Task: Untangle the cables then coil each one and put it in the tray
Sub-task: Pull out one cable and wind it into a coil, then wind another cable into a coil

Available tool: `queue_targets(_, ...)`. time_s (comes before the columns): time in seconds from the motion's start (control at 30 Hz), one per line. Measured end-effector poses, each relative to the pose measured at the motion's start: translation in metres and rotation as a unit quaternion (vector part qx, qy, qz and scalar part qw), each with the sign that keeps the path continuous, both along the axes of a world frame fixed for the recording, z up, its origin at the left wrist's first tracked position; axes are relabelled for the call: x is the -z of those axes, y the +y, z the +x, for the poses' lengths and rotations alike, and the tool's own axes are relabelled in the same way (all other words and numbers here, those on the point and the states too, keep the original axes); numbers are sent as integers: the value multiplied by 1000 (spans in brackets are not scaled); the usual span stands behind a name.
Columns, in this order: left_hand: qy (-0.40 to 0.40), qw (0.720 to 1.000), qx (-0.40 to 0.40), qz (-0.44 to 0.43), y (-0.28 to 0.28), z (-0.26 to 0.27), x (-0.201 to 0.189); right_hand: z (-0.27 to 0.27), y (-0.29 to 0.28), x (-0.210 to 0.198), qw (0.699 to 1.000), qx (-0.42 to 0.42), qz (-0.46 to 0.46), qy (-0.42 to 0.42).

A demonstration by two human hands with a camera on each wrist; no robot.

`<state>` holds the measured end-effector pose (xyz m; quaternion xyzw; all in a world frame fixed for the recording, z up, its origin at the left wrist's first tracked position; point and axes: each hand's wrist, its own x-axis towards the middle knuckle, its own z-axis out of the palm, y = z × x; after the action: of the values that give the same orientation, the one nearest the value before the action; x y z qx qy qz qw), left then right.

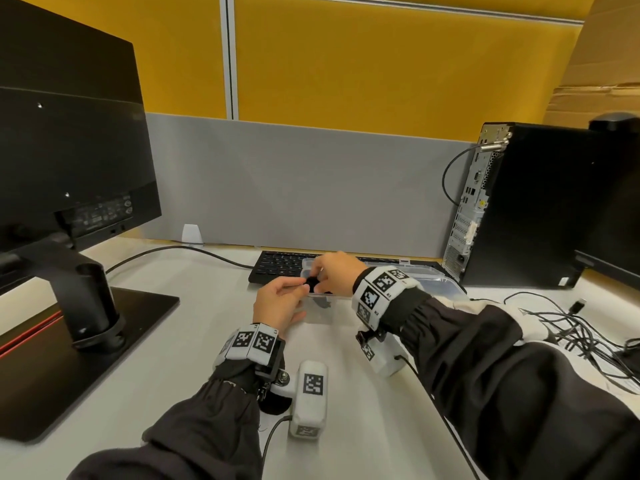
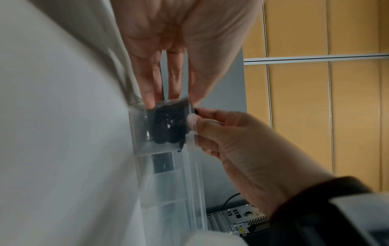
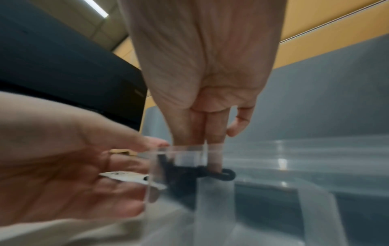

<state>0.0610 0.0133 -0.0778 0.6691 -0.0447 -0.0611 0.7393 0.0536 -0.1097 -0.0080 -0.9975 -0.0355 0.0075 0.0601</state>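
Observation:
A clear plastic tray [image 1: 443, 284] with several compartments lies in front of the keyboard. A small black coiled cable [image 1: 313, 284] sits at the tray's left end compartment. My right hand [image 1: 322, 275] reaches down from above and pinches the coil [image 2: 168, 128] at the rim. In the right wrist view its fingers [image 3: 214, 138] point down into the compartment onto the coil [image 3: 185, 176]. My left hand [image 1: 299, 289] rests against the tray's end wall, fingers [image 2: 149, 99] straight on the outside and thumb near the rim. A tangle of black cables [image 1: 571, 334] lies on the desk at the right.
A black keyboard [image 1: 277, 268] sits just behind the tray. The monitor [image 1: 69, 150] and its wide stand base [image 1: 86, 358] fill the left side. A PC tower [image 1: 536, 202] stands at the back right. A grey partition closes off the back of the desk.

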Motion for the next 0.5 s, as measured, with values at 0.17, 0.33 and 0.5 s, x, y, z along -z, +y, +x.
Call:
queue_targets(0.17, -5, 1000, 6, -5, -1, 0, 1, 8, -1, -1, 998, -20, -58, 4)
queue_targets(0.33, 20, 999, 3, -33, -4, -1, -2, 12, -3, -9, 997, -37, -48, 51)
queue_targets(0.5, 42, 998, 8, -40, -2, 0, 0, 19, -3, 1, 998, -10, -16, 53)
